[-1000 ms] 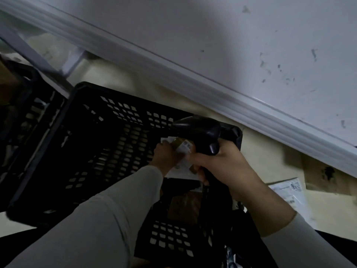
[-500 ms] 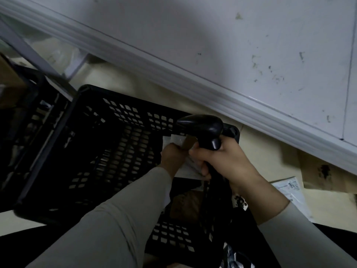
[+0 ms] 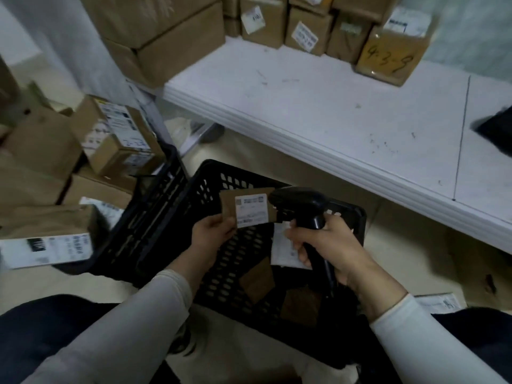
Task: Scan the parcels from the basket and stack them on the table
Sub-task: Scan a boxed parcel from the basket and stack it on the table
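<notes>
My left hand [image 3: 213,228] pinches a small flat brown parcel [image 3: 248,207] by its lower left corner, white label facing me, above the black plastic basket [image 3: 166,217]. My right hand [image 3: 329,248] grips the handle of a black barcode scanner [image 3: 297,203], whose head sits right beside the parcel's right edge. Down in the basket lie a white parcel [image 3: 284,250] and two brown parcels [image 3: 257,278]. The white table [image 3: 346,115] stretches beyond the basket, with brown boxes [image 3: 310,23] stacked along its far edge.
A second black basket [image 3: 158,189] stands left of the first. Cardboard boxes [image 3: 110,134] pile on the floor at left, and larger ones [image 3: 155,31] rise by the table's left end. A dark object [image 3: 496,131] lies on the table's right. A white packet [image 3: 437,303] lies on the floor.
The view has lifted away from the basket, so the table top and its boxes show. My left hand has raised the parcel out of the basket, and the scanner stays beside it.
</notes>
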The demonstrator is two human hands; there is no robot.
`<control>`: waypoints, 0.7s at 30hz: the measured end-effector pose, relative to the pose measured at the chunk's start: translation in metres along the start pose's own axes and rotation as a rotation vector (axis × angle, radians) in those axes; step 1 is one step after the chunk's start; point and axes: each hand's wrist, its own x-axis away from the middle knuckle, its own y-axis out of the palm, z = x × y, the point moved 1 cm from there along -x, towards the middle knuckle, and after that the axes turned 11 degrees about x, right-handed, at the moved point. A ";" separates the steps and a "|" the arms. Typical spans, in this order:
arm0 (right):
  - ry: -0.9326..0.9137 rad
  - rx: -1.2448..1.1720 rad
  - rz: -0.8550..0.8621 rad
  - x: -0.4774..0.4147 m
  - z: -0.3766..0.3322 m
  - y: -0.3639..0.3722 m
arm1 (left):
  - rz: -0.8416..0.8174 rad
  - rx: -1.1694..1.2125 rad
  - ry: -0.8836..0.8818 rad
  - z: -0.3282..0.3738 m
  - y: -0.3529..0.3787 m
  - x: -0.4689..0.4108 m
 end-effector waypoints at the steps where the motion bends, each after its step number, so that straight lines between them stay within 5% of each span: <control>1: -0.012 -0.001 -0.002 0.008 -0.003 0.005 | 0.007 0.013 0.020 0.006 -0.006 0.006; 21: -0.126 0.061 0.019 0.064 -0.013 0.027 | -0.024 0.178 0.152 0.059 -0.029 0.042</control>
